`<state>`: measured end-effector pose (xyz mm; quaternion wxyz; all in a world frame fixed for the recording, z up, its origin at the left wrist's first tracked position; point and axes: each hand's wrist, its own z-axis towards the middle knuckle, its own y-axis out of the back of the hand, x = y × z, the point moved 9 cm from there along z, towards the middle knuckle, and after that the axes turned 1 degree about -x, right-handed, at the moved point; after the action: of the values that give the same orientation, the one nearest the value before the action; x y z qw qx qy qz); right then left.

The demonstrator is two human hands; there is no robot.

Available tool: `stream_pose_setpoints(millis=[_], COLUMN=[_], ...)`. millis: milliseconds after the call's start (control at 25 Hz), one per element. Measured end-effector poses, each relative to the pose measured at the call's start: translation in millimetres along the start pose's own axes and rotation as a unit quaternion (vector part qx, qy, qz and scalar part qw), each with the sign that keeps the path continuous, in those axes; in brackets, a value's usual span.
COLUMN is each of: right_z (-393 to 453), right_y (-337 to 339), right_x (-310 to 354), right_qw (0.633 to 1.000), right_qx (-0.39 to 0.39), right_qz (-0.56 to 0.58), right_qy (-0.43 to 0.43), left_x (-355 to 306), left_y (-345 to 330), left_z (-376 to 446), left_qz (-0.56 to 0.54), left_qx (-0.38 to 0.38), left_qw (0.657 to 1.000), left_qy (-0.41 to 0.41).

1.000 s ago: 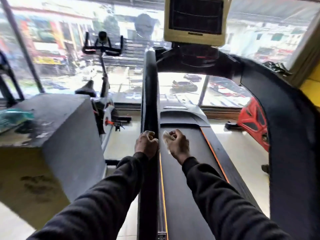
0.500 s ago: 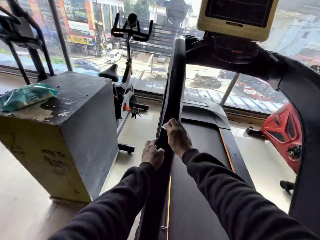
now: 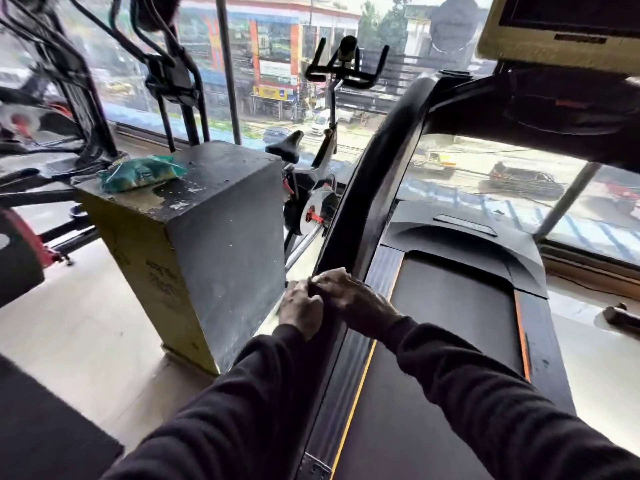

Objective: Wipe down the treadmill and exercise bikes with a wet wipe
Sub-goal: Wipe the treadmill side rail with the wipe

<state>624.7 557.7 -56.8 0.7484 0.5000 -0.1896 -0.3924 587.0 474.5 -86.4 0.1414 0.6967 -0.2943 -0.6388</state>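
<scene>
Nearest the camera, two dark sleeves reach forward to the treadmill's left handrail [image 3: 367,188], which serves as the reference for all positions below. Both hands meet at the lower part of that rail. The right hand [image 3: 349,299] lies across it with fingers curled over a pale edge, judged to be the wet wipe [image 3: 333,271]; only a sliver shows, so its size and fold cannot be confirmed. The left hand [image 3: 300,308] sits just outboard of the rail, fingers curled, touching the right; whether it pinches the wipe or the rail cannot be told.

Inboard of the rail lies the treadmill belt [image 3: 450,306] with orange edge lines. Outboard stands a worn grey and yellow box [image 3: 221,230] carrying a green wipe packet [image 3: 142,173].

Beyond the box, an exercise bike [image 3: 318,188] stands by the window, apparently not yet wiped.

Risks, as judged:
- The wipe is nearly hidden in the grip; bunching would leave bare fingers, not cloth, on the rail.
- Both hands crowd one spot, so the upper rail may be missed.
- Leaning outboard risks contact with the box.
</scene>
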Motion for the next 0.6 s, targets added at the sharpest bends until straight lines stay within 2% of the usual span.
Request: stream_pose_setpoints(millis=[40, 160, 200, 240, 320, 360, 400, 440, 560, 600], right_z=[-4, 22, 28, 26, 2, -9, -10, -3, 27, 26], right_y=[7, 30, 26, 9, -9, -4, 6, 13, 27, 17], right_x=[-7, -61, -60, -45, -10, -6, -13, -27, -64, -59], right_qw=[1.0, 0.99, 0.986, 0.99, 0.998, 0.996, 0.996, 0.996, 0.985, 0.984], right_qx=[-0.006, -0.042, -0.029, 0.006, 0.04, 0.04, 0.036, 0.033, 0.019, 0.027], right_qz=[-0.006, -0.041, -0.069, -0.08, -0.055, -0.048, -0.05, -0.07, -0.134, -0.135], right_qy=[0.016, -0.13, -0.146, -0.116, 0.009, 0.056, 0.067, 0.044, -0.107, -0.112], left_x=[1, 2, 2, 1, -2, -3, -4, -4, -10, -14], left_y=[-2, -7, -7, -7, -5, -4, -4, -4, -1, 1], left_z=[-3, -6, -6, -6, -4, -3, -3, -3, -4, -4], left_qz=[-0.003, -0.015, -0.017, -0.019, -0.025, -0.031, -0.04, -0.051, -0.084, -0.097], left_qx=[-0.002, -0.008, -0.014, -0.024, -0.051, -0.063, -0.075, -0.086, -0.13, -0.145], left_qw=[1.0, 1.0, 0.999, 0.999, 0.998, 0.997, 0.996, 0.995, 0.988, 0.984], left_qy=[0.007, 0.026, 0.028, 0.028, 0.023, 0.022, 0.022, 0.024, 0.027, 0.026])
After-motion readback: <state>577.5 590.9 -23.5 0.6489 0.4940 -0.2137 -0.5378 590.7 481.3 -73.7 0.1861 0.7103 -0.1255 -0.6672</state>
